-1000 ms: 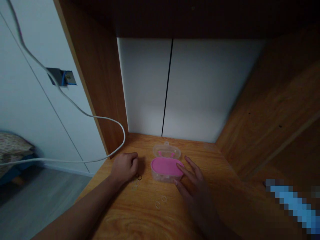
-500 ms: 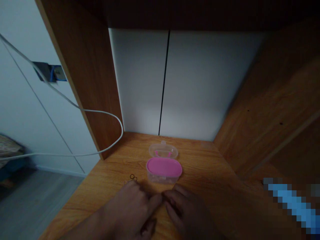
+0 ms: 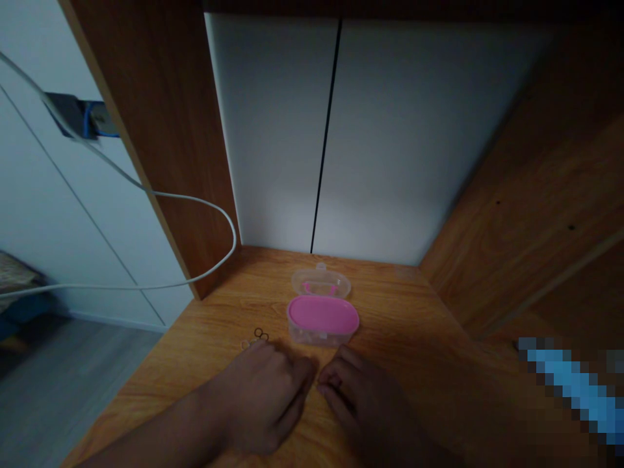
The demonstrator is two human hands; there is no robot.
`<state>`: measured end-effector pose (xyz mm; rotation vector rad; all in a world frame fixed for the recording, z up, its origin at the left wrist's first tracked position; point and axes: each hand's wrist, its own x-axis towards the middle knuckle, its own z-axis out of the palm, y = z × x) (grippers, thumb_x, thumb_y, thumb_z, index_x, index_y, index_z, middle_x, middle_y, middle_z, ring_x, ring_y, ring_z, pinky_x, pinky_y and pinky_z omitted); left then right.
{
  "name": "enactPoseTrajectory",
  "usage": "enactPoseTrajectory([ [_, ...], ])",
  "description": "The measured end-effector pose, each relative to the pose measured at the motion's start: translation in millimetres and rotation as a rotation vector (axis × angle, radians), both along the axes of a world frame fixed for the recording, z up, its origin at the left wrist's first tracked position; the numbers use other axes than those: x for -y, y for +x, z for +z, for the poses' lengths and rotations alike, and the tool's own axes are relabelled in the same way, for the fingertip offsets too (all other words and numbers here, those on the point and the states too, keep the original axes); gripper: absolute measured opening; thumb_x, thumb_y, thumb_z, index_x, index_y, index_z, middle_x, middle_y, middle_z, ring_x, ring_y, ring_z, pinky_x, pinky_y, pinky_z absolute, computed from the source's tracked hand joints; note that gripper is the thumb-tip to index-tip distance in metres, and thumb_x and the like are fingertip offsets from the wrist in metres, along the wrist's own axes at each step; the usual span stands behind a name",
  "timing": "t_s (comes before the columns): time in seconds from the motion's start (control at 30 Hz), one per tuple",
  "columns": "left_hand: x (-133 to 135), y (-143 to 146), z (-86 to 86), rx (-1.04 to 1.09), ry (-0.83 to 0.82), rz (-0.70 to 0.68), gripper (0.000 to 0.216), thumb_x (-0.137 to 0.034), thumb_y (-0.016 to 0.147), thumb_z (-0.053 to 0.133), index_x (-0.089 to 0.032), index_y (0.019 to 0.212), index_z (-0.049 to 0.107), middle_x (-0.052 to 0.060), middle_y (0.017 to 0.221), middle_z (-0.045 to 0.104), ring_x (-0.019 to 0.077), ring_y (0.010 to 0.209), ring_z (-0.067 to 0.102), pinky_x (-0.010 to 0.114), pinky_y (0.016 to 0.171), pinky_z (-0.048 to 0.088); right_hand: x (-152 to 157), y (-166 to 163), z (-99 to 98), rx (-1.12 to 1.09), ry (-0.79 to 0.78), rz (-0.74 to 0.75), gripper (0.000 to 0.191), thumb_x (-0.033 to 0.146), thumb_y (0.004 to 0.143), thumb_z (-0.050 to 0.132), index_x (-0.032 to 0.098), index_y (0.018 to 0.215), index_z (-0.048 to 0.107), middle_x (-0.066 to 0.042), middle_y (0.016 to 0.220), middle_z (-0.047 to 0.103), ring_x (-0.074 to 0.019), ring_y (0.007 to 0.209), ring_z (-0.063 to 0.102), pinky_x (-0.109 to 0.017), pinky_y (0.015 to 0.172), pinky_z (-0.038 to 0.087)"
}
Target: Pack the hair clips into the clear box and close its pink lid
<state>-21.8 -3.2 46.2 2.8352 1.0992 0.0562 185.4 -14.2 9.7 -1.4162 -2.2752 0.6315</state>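
Observation:
My left hand (image 3: 266, 395) lies low over the wooden tabletop, back up, with its fingers curled and pressed together. Whatever those fingers may hold is hidden. Just to the right, my right hand (image 3: 359, 393) is closed in a pinch; a tiny thing may be at its fingertips, too small and dark to name. A narrow gap separates the two hands. Beyond them stands an oval clear plastic box (image 3: 322, 337) with a pink inner tray (image 3: 323, 314) on top. Its clear lid (image 3: 319, 283) is tipped back behind it. Several small thin rings (image 3: 259, 333), like elastic hair ties, lie beside my left knuckles.
The wooden tabletop (image 3: 229, 273) ends in a slanting edge at the left. A white cable (image 3: 214, 207) loops across the left side panel. White panels (image 3: 273, 143) close off the back, and a wooden wall (image 3: 526, 214) rises at the right. A blurred blue patch (image 3: 570, 383) shows at lower right.
The fingertips of my two hands have come slightly apart, and my left thumb has drawn in against the hand. The camera view has shifted a little. The box stays in place.

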Motion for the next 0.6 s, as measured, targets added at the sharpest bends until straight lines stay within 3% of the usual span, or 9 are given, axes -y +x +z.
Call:
enactPoseTrajectory([
  [0.13,0,1,0.1,0.012,0.007,-0.034,0.01,-0.022,0.088,0.047,-0.02,0.09,0.057,0.004,0.076,0.071,0.025,0.061,0.069,0.036,0.055,0.051,0,-2,0.7,0.027,0.006,0.028,0.016,0.013,0.089,0.06,0.023,0.097,0.069,-0.003,0.098,0.065,-0.019,0.09,0.063,-0.03,0.08,0.048],
  [0.4,2,4,-5.8,0.002,0.004,-0.076,0.013,-0.016,0.087,0.049,-0.019,0.099,0.054,0.004,0.079,0.072,0.0249,0.064,0.069,0.035,0.057,0.051,-1,-6,4.8,0.131,0.003,0.038,0.014,0.007,0.089,0.061,0.018,0.085,0.069,-0.004,0.093,0.064,-0.0185,0.087,0.063,-0.028,0.077,0.049],
  [0.5,3,5,-10.5,0.13,0.01,-0.081,0.014,-0.011,0.082,0.052,-0.02,0.093,0.051,0.004,0.081,0.071,0.0222,0.066,0.067,0.032,0.059,0.052,-1,-8,0.0,0.219,0.044,0.011,0.015,0.005,0.088,0.058,0.015,0.093,0.067,-0.008,0.102,0.065,-0.0231,0.093,0.063,-0.033,0.081,0.049],
  [0.6,4,4,-15.2,0.348,0.048,-0.119,0.015,-0.008,0.081,0.048,-0.02,0.089,0.048,0.004,0.082,0.069,0.0182,0.067,0.065,0.028,0.062,0.052,0,-9,-0.2,0.174,0.02,-0.052,0.02,0.003,0.088,0.054,0.016,0.099,0.065,-0.009,0.106,0.065,-0.0237,0.093,0.064,-0.035,0.081,0.05],
])
